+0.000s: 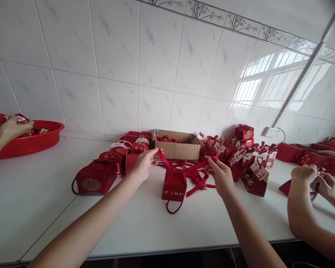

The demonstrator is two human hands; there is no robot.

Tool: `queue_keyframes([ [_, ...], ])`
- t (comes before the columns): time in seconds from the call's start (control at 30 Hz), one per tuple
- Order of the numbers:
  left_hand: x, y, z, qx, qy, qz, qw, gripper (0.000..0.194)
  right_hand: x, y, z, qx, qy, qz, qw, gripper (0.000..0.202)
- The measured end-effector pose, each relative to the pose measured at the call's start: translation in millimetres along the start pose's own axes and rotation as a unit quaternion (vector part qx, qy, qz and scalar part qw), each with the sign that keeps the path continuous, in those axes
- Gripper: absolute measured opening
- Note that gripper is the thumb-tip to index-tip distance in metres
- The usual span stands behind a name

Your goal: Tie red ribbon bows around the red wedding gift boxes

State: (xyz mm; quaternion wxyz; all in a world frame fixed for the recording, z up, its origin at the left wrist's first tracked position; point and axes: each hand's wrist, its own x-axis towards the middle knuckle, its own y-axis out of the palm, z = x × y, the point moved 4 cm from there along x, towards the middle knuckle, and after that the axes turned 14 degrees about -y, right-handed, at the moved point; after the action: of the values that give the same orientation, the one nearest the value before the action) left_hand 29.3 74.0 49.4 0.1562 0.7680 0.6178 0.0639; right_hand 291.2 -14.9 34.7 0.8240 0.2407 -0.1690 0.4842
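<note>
A small red box with gold characters and a cord handle stands on the white table in front of me. A red ribbon runs through its top. My left hand pinches one end of the ribbon, up and left of the box. At the right, my right hand pinches the other end, so the ribbon spreads out to both sides. Behind and right of the box lie loose red ribbons.
Behind stands a cardboard box of red items. Red gift boxes are grouped left, paper boxes right. A person's hand reaches over a red basin at far left; another person's hands work at far right.
</note>
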Motion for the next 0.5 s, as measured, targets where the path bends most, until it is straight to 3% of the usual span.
queue_keyframes([
  [0.1, 0.9, 8.6, -9.6, 0.039, 0.061, -0.011, 0.997, 0.03, 11.8, 1.8, 22.4, -0.096, -0.075, 0.037, 0.992, 0.046],
  [0.27, -0.2, 29.9, -32.8, 0.1, 0.16, -0.013, 0.982, 0.022, 29.0, 16.8, 52.5, -0.16, -0.167, 0.077, 0.97, 0.035],
  [0.37, -2.2, 41.4, -43.6, 0.145, 0.22, -0.008, 0.965, 0.019, 38.2, 30.6, 59.9, -0.133, -0.176, 0.112, 0.969, 0.033],
  [0.5, -3.5, 49.9, -53.1, 0.15, 0.233, 0.006, 0.961, 0.02, 49.6, 43.8, 60.7, -0.064, -0.174, 0.129, 0.974, 0.031],
])
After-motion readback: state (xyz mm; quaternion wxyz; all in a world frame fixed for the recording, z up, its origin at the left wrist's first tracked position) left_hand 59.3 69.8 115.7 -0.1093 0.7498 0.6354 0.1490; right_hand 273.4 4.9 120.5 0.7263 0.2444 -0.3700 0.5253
